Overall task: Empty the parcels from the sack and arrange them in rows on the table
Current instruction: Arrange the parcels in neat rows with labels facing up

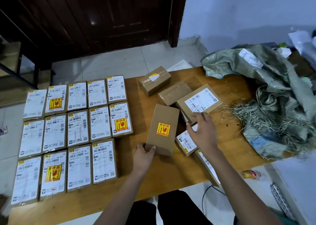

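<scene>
The left hand point(143, 153) grips the near end of a plain brown box point(162, 130), fingers curled round its edge; the box bears a yellow and red fragile sticker point(163, 129) with a broken-glass mark and Chinese characters. The right hand point(201, 130) hovers with fingers spread and relaxed above a loose pile of boxes point(189, 103), holding nothing.

On the left part of the wooden table point(171, 171) lie the sorted parcels point(71, 134), label up, in three rows touching side by side: five in the far row, five in the middle, four in the near row. Their white shipping labels carry barcodes and codes; "540A A086-15 09" and "A05" can be read on two near ones, the rest is too small. Three of them show the same yellow fragile sticker.

The green woven sack point(266, 81) lies crumpled at the table's right end, its frayed threads point(248, 115) spilling onto the wood, with a white label point(250, 57) on it; whether anything is inside it cannot be told. Behind the table stands a dark wooden door point(95, 14). A red and yellow wrapper point(250, 174) lies off the table's near right corner.
</scene>
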